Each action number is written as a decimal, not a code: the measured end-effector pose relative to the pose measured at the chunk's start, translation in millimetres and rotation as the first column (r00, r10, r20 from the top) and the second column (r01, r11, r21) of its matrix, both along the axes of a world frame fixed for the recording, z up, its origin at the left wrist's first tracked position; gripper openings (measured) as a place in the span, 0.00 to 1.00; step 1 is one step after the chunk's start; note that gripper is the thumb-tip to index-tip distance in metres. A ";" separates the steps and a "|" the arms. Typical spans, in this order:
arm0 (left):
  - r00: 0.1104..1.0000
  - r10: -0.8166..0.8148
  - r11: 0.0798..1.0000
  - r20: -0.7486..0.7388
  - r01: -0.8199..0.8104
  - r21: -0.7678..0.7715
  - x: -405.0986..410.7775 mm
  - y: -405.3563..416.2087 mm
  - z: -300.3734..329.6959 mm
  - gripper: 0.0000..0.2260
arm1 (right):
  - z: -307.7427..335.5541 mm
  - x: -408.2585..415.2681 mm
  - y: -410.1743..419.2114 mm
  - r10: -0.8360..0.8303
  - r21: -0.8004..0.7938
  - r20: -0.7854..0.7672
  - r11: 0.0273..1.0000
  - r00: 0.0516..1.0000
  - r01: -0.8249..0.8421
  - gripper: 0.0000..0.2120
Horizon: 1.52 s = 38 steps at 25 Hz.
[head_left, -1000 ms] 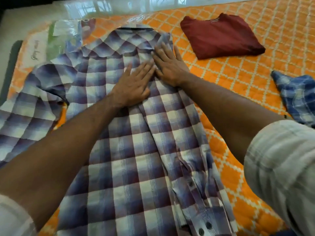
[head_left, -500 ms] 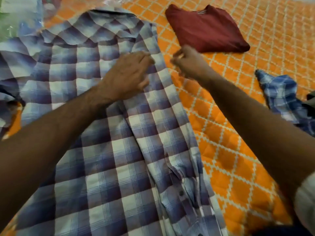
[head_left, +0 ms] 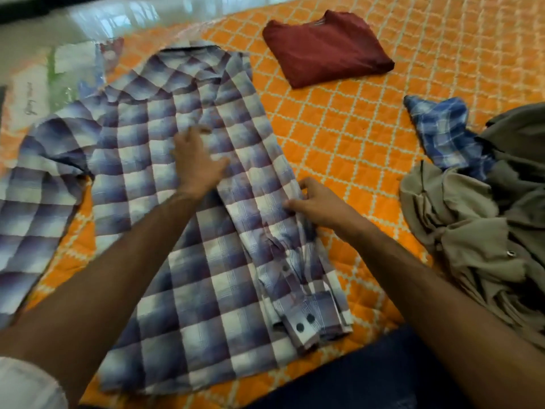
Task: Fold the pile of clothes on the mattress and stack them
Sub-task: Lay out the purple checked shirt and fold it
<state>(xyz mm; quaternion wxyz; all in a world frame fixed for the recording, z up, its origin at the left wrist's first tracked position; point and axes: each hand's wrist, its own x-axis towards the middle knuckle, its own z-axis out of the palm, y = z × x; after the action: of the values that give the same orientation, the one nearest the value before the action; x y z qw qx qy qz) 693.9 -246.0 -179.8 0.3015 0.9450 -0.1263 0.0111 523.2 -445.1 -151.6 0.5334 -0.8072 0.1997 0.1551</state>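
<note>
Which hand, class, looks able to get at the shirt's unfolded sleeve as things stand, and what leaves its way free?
Probably the left hand. It rests on the plaid shirt, and the unfolded sleeve lies spread on that side, with only flat cloth between. The right hand holds the folded edge on the far side.

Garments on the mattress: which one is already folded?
The maroon shirt at the far side, a neat rectangle. The purple checked shirt is half-folded; the blue checked and olive ones lie crumpled.
</note>
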 end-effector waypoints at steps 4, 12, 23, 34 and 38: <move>0.938 0.067 0.969 -0.340 -0.142 -0.201 -27.0 27.8 13.6 0.30 | 26.3 -40.3 16.9 0.099 0.084 -0.058 0.992 0.993 -0.094 0.05; 0.944 -0.062 0.996 -0.325 0.036 -0.085 -48.0 20.5 27.8 0.25 | 10.6 -92.8 29.8 0.108 -0.431 0.023 0.898 0.994 -0.088 0.24; 0.970 0.053 0.973 -0.236 0.003 0.230 -63.4 179.7 11.3 0.34 | -38.4 -48.7 186.8 0.744 -0.715 0.014 0.474 0.668 -0.514 0.34; 0.888 0.041 0.871 -0.459 -0.257 -0.419 21.2 217.8 10.8 0.28 | -19.6 -70.0 306.5 0.730 -0.603 0.211 0.621 0.650 -0.501 0.24; 0.922 0.096 0.704 -0.374 -0.328 -0.629 22.8 215.6 10.3 0.15 | -14.8 -64.5 323.0 0.513 -0.491 0.203 0.790 0.834 -0.367 0.33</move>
<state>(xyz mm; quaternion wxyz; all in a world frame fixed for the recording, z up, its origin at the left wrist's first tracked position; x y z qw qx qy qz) 716.8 -30.4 -169.5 0.6391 0.7654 0.0472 -0.0585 458.8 -122.1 -166.4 0.3144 -0.9429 -0.0582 0.0930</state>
